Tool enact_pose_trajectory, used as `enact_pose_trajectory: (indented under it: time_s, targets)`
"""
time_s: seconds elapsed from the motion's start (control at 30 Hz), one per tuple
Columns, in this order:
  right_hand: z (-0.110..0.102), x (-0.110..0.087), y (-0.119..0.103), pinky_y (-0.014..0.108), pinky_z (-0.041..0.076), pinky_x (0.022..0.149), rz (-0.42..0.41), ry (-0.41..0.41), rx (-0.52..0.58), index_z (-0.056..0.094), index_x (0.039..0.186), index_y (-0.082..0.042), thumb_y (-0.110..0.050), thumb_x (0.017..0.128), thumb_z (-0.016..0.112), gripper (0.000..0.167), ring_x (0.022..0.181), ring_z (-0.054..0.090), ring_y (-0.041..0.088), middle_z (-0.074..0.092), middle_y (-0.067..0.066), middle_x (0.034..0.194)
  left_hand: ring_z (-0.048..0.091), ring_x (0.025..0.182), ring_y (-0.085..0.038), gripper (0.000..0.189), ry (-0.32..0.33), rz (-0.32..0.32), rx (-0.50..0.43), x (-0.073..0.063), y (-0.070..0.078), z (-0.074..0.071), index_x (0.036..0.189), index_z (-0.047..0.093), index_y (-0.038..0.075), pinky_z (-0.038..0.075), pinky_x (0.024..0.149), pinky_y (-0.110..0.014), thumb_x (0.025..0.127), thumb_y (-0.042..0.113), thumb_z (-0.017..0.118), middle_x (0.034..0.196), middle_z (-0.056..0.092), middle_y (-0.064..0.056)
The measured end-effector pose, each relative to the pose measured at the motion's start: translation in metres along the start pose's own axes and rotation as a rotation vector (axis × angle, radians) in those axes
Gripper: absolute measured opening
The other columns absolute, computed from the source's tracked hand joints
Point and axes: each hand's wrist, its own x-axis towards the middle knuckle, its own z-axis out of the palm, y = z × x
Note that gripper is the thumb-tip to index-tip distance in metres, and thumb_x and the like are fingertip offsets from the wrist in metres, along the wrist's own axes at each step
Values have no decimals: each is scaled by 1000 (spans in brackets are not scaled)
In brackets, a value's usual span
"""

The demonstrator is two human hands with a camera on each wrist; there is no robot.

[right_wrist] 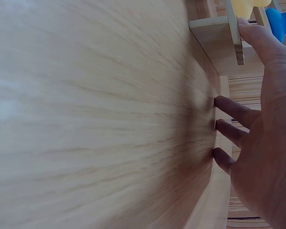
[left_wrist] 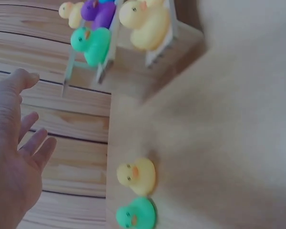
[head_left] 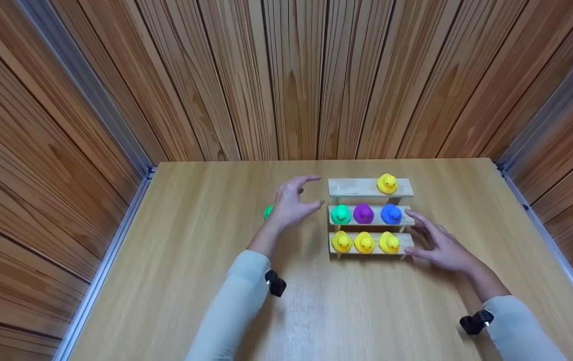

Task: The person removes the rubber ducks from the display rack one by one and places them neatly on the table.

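A three-tier wooden shelf (head_left: 351, 187) stands right of centre on the table. Its top tier bears one yellow duck (head_left: 388, 184). On the middle tier sit a green duck (head_left: 341, 214), a purple duck (head_left: 364, 214) and a blue duck (head_left: 391, 214); three yellow ducks (head_left: 364, 243) line the bottom tier. My left hand (head_left: 290, 203) hovers just left of the shelf, thumb and fingers spread, holding nothing. At the shelf's right end is my right hand (head_left: 444, 248), fingers apart. Its thumb (right_wrist: 257, 36) touches the edge of a tier in the right wrist view.
Another green duck (head_left: 268, 212) shows partly behind my left hand. The left wrist view has this green duck (left_wrist: 137, 213) on the table beside a yellow duck (left_wrist: 137, 176). Wooden panel walls (head_left: 296, 80) rise behind and at both sides of the table (head_left: 191, 225).
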Motion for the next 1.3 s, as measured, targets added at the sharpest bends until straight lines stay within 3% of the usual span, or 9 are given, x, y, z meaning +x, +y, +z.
enact_pose_trajectory:
  time_s: [0.27,0.47,0.77,1.07,1.3]
  targets:
    - [-1,2,-1,94,24,120,5,-2,1,19,180,-34,-35,106,80,96,161,36,58,40,29,177,63,151,-34,57,-31,26,8,17,28,22,152,67,10,57,125,-48,98,14,86,158,69,-13]
    - [1,1,1,95,21,122,5,-6,12,18,181,-33,-35,106,79,97,163,36,61,37,31,179,62,153,-30,58,-76,-19,10,23,46,42,154,67,17,56,126,-44,100,17,86,161,68,-7]
    - [0,4,3,95,18,124,-2,-16,33,16,181,-35,-34,107,78,96,165,33,62,33,31,181,54,161,-28,61,-121,-98,-23,33,73,64,157,65,25,48,133,-53,100,22,88,165,64,-1]
    - [0,3,5,96,17,123,-18,-21,32,16,181,-37,-32,107,78,96,165,32,63,31,31,182,51,165,-22,68,-145,-96,-11,41,87,80,162,60,29,44,137,-46,101,22,87,172,58,3]
    - [0,3,6,96,19,123,-28,-28,42,15,181,-36,-30,108,77,95,165,32,63,29,31,183,52,164,-21,69,-173,-92,-11,44,89,94,164,57,30,46,136,-47,102,25,85,173,57,5]
